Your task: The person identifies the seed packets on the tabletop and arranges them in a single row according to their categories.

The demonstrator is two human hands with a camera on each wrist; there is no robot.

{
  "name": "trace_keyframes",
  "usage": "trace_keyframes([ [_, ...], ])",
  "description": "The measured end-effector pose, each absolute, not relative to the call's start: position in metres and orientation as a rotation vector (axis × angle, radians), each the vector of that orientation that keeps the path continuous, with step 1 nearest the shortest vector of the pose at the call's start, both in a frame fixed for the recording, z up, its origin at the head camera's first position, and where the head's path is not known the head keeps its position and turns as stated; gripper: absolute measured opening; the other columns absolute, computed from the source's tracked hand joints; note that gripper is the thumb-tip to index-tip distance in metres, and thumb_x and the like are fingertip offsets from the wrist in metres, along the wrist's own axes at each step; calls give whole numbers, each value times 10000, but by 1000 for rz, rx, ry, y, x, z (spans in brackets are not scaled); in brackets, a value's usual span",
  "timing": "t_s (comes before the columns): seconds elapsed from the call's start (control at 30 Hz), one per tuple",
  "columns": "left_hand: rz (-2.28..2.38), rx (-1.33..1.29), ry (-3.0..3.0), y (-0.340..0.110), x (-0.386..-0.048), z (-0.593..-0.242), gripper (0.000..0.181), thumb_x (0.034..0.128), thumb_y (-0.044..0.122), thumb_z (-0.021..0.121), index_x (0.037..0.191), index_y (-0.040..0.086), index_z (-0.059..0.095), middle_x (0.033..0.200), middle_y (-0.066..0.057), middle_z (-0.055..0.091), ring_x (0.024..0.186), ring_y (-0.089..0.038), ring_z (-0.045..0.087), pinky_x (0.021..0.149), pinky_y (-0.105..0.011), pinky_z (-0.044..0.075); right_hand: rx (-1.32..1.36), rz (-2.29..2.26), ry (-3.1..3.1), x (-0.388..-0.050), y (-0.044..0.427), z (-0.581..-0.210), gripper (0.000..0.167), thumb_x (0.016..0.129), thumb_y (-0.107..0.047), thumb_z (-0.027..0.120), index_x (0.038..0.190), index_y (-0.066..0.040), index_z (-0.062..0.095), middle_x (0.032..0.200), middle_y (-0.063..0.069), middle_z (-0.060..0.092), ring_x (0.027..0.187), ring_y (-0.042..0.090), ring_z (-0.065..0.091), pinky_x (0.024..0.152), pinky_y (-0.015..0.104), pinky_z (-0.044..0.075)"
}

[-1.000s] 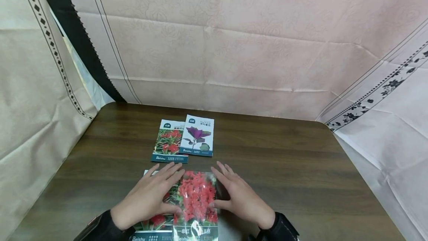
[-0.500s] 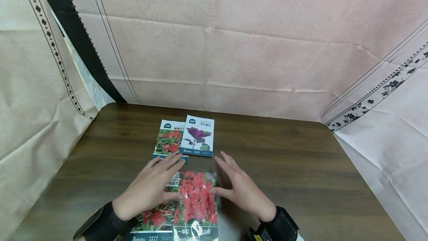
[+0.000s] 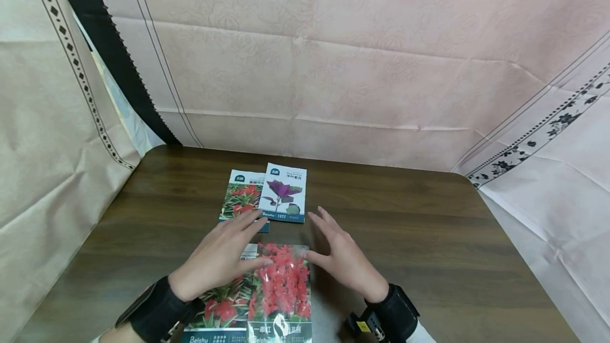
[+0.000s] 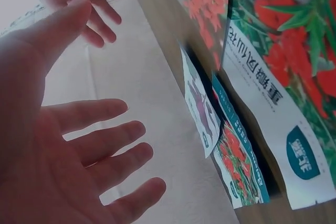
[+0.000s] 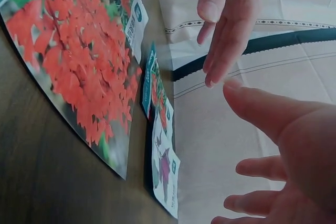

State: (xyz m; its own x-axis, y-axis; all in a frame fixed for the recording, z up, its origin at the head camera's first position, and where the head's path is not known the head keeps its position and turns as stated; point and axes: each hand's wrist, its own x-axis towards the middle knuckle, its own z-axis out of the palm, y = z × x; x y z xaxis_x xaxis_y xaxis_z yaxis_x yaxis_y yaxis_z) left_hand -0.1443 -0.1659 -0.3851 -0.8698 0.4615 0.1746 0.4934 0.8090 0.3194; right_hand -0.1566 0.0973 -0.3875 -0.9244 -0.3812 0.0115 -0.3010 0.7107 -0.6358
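Observation:
Two large seed packets lie side by side near the front of the table. The right one shows dense red flowers; the left one, with red blooms among green leaves, is partly hidden by my left hand. Behind them lie two smaller seed packets. One with a purple-leaved plant overlaps one with red flowers. My left hand hovers over the gap between front and back packets, fingers spread. My right hand is raised at the right of the front packets, thumb and fingers apart. Neither hand holds anything.
The brown wooden table has rounded far corners. A pale cloth hangs behind it, with more cloth at both sides. Each wrist wears a black strap with a device.
Both hands have risen and moved forward, away from the front packets, toward the smaller ones. More of the left front packet shows. The packets have stayed in place.

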Motion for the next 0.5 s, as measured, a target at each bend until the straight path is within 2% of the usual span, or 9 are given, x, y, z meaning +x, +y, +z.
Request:
trace_keyframes([
  [0.27,-867,-705,-2941,-166,-156,-378,578,962,398,575,1425,69,469,1503,-171,417,1382,-371,402,1063,-596,358,-546,-1207,2794,-165,94,-395,692,864,-398,712,1463,-209,420,1590,88,284,1427,316,351,1077,558,368],
  [0.5,-1078,-659,-2928,-165,-169,-382,556,994,359,530,1464,86,411,1556,-175,326,1406,-405,347,1077,-632,310,-479,-1392,2743,-175,92,-399,670,869,-438,693,1452,-240,428,1588,66,294,1448,288,319,1096,576,333],
])
